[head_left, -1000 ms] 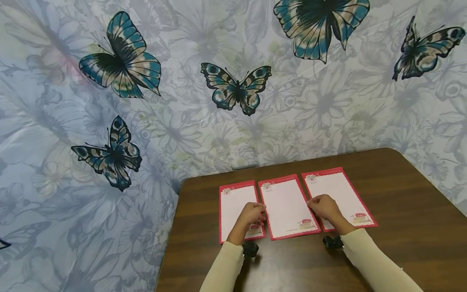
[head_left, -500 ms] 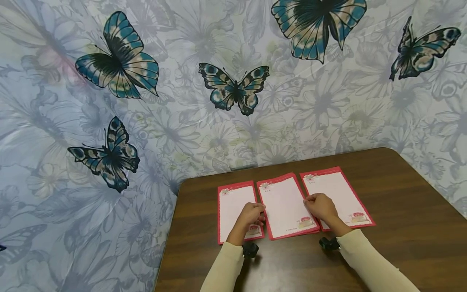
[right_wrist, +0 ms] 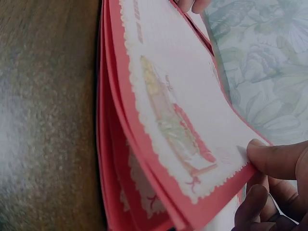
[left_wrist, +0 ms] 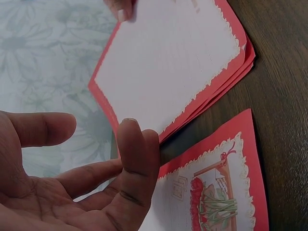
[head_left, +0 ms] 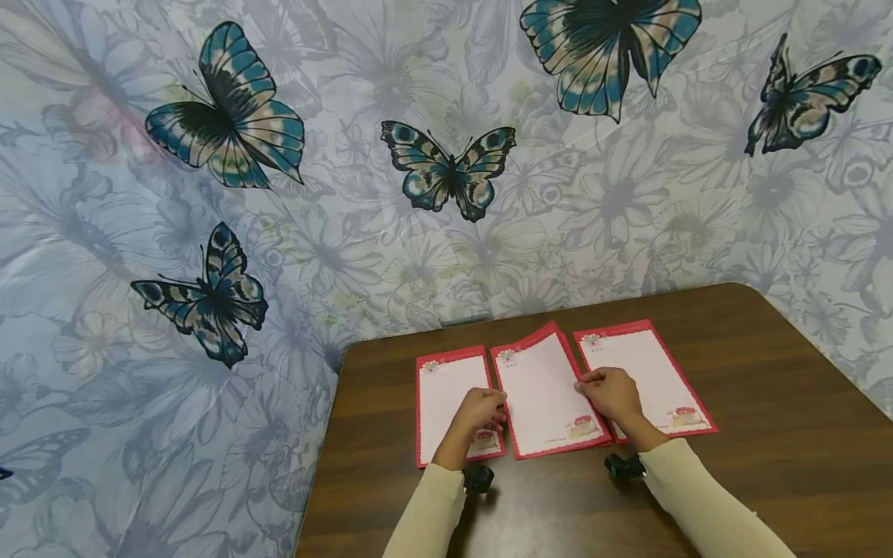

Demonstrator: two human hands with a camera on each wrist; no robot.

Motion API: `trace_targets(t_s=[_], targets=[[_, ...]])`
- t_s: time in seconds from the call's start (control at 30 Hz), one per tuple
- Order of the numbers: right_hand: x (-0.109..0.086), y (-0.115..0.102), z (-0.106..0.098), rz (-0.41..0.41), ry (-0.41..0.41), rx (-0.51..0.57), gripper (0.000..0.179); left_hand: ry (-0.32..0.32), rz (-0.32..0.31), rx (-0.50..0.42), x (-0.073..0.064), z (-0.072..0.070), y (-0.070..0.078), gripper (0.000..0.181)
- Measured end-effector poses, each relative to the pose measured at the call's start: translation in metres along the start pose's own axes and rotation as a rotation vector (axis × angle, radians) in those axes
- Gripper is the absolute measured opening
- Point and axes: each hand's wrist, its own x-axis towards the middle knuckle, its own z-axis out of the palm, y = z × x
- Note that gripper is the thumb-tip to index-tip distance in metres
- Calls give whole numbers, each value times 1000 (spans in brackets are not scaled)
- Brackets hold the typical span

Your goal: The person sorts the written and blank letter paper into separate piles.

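Note:
Three stacks of red-bordered stationery paper lie side by side. My right hand (head_left: 611, 394) pinches the right edge of the top sheet (head_left: 540, 387) of the middle stack, thumb above and fingers beneath. In the right wrist view that sheet (right_wrist: 183, 96) bends upward, with more red-edged sheets (right_wrist: 108, 159) fanned below it. At the middle stack's left edge is my left hand (head_left: 480, 411), over the lower part of the left stack (head_left: 446, 387). The left wrist view has its thumb apart and its fingers (left_wrist: 132, 154) loosely bent, fingertips right at the paper's edge.
The right stack (head_left: 649, 364) lies under my right wrist, a cake-like picture in its corner. All the paper is on a brown wooden table (head_left: 781, 434). Behind the table hangs a butterfly-patterned wall covering (head_left: 335, 256). Each wrist wears a black device (head_left: 478, 478).
My right hand has shifted slightly left, raising the right side of the middle stack's top sheet, whose upper right corner now stands higher. The left hand stays in place.

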Motion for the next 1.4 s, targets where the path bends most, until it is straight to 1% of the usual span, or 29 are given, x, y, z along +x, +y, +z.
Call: trace_targets(t_s=[0.13, 0.3, 0.53, 0.67, 0.73, 0.83, 0.93, 1.03, 1.13, 1.2, 1.33, 1.4], targets=[[1, 2, 0, 13, 0, 0, 27, 1, -5, -3, 0, 0, -1, 35], [1, 4, -2, 24, 2, 1, 28, 3, 4, -13, 0, 1, 0, 35], [1, 7, -4, 5, 30, 1, 26, -2, 26, -17, 0, 1, -1, 40], [1, 8, -5, -1, 48, 22, 24, -9, 30, -24, -1, 1, -1, 41], [2, 9, -6, 1, 44, 51, 24, -9, 33, -30, -1, 1, 0, 40], [1, 11, -9, 18, 13, 123, 29, 8, 48, -24, 0, 1, 0, 37], [0, 15, -10, 67, -23, 198, 33, 42, 60, -2, 1, 1, 1, 34], [0, 18, -10, 120, -44, 241, 37, 72, 74, -1, 1, 0, 0, 30], [-2, 19, -12, 163, -59, 259, 43, 94, 96, -24, 4, 1, 0, 28], [-4, 19, -14, 174, -67, 276, 46, 95, 112, -54, 6, 3, 0, 27], [-7, 20, -19, 174, -75, 337, 48, 61, 135, -153, 12, 9, 2, 26], [-8, 22, -23, 165, -71, 365, 49, 50, 130, -202, 15, 14, 3, 25]])
